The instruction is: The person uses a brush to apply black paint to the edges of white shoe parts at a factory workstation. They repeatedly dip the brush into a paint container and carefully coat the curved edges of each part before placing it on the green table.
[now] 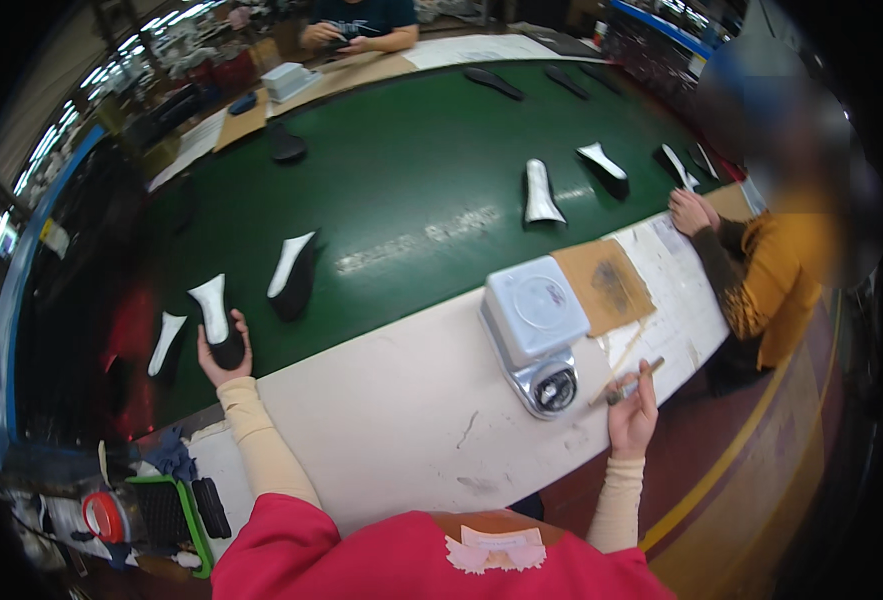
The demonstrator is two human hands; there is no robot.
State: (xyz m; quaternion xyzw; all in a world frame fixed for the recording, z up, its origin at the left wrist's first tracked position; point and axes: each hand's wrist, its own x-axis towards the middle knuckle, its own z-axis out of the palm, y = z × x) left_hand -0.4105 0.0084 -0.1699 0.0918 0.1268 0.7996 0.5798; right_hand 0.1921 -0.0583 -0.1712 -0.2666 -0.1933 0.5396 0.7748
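Observation:
My left hand (225, 368) is closed around the heel end of a black insole (217, 318) with a white waisted piece on top, at the left of the green belt. Two similar insoles are near it, one insole (166, 345) just to the left and another insole (292, 275) to the right. Over the right part of the pale worktop, my right hand (633, 415) grips a small brush (635, 381) by its wooden handle. Nearest to that hand stands a white dispenser box (538, 310) with a round metal-rimmed opening, dark inside.
A stained brown board (604, 284) lies beyond the box. More insoles (539, 195) are spread along the green belt (411, 200). At the right a co-worker in a yellow top (776, 285) handles an insole; another person (361, 30) sits across. A green-rimmed basket (176, 520) stands lower left.

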